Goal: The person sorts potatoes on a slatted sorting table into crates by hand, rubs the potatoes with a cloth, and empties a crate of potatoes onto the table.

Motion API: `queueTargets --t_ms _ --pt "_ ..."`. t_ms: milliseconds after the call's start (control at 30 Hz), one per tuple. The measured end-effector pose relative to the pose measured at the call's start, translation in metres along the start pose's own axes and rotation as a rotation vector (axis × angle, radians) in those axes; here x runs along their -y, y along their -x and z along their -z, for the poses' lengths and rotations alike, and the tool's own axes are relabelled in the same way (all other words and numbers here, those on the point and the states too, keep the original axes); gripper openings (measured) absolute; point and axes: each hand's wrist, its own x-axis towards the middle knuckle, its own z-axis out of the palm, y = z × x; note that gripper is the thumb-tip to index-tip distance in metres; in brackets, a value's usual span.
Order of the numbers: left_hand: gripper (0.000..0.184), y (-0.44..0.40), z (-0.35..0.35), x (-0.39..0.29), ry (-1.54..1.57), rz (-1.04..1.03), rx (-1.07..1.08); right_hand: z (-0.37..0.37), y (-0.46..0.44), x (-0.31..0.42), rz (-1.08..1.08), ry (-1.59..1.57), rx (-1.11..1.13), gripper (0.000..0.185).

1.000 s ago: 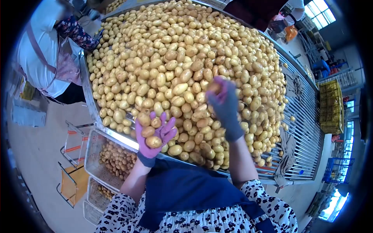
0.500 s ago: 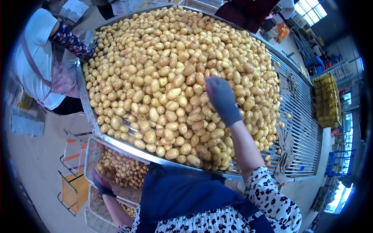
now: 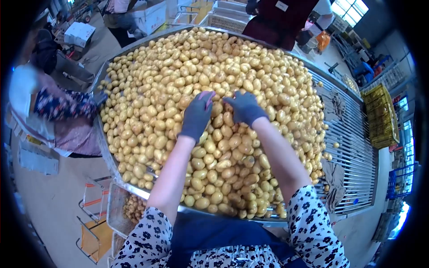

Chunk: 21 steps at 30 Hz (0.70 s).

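A broad heap of yellow potatoes (image 3: 156, 111) covers the metal sorting table (image 3: 103, 147). My left hand (image 3: 196, 117), in a grey glove with purple fingertips, lies on the middle of the heap, fingers reaching forward over the potatoes. Just to its right, my right hand (image 3: 246, 108) rests on the heap in a grey glove, fingers apart and touching potatoes. A few potatoes show between the two hands. Neither hand has a potato visibly lifted; what lies under the palms is hidden.
A crate (image 3: 117, 210) of smaller potatoes stands below the near left edge. Metal rollers (image 3: 353, 165) with cloths (image 3: 333, 183) lie right, beside a yellow crate (image 3: 380, 116). One co-worker's sleeve (image 3: 67, 105) reaches in from the left; another person (image 3: 281, 22) stands opposite.
My left hand has come up from the crate of smaller potatoes onto the heap. My right hand stays on the heap, beside it. The view has shifted, and the left co-worker leans lower.
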Motion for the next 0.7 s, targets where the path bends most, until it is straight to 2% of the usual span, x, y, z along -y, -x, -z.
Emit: queueTargets --t_ms 33,67,133,200,233,267,300,333,400,467,533,567,600,633,667,700 --pt "0.026 -0.017 -0.013 0.013 -0.136 -0.036 0.056 0.001 -0.001 0.004 -0.009 0.02 0.026 0.044" --pt "0.026 -0.04 -0.023 0.014 -0.442 0.18 0.398 0.002 -0.002 0.008 -0.03 0.047 0.044 0.039" --pt "0.023 -0.057 -0.041 0.014 -0.509 0.172 0.558 -0.008 -0.016 0.01 -0.109 0.145 0.074 0.062" --pt "0.022 -0.064 -0.054 0.03 -0.476 0.151 0.579 -0.013 -0.016 0.01 -0.124 0.128 0.007 0.063" --pt "0.022 -0.064 -0.05 0.024 -0.447 0.16 0.514 -0.005 -0.012 0.007 -0.141 0.136 -0.005 0.063" --pt "0.022 -0.062 -0.046 0.018 -0.42 0.179 0.449 0.003 -0.006 0.008 -0.097 0.118 0.025 0.044" --pt "0.023 -0.062 -0.04 0.014 -0.377 0.267 0.486 0.008 -0.001 0.011 -0.046 0.098 0.057 0.03" --pt "0.023 -0.055 -0.033 0.01 -0.381 0.266 0.48 0.005 0.001 0.011 -0.042 0.099 0.051 0.03" --pt "0.023 -0.026 -0.018 0.012 -0.01 0.176 0.077 -0.001 0.001 0.01 -0.012 0.069 -0.013 0.031" --pt "0.022 0.011 0.01 0.033 -0.076 -0.043 -0.175 -0.001 0.003 0.013 0.009 0.09 -0.053 0.03" --pt "0.023 0.072 0.065 0.033 0.015 0.132 -0.288 -0.012 0.007 0.009 0.123 -0.067 -0.123 0.028" --pt "0.027 0.114 0.091 0.043 0.318 0.276 -0.356 -0.015 0.009 0.008 0.132 -0.118 -0.158 0.031" --pt "0.029 0.167 0.118 0.079 0.117 0.359 -0.407 -0.011 0.011 0.007 0.141 -0.117 -0.154 0.031" --pt "0.034 0.211 0.151 0.079 0.264 0.45 -0.537 -0.005 0.012 0.006 0.113 -0.165 -0.061 0.036" --pt "0.037 0.258 0.185 0.068 0.256 0.517 -0.612 0.0 0.012 0.006 0.084 -0.213 0.032 0.041" --pt "0.039 0.311 0.217 0.071 -0.224 0.394 -0.494 0.003 0.011 0.007 0.059 -0.194 0.064 0.051"
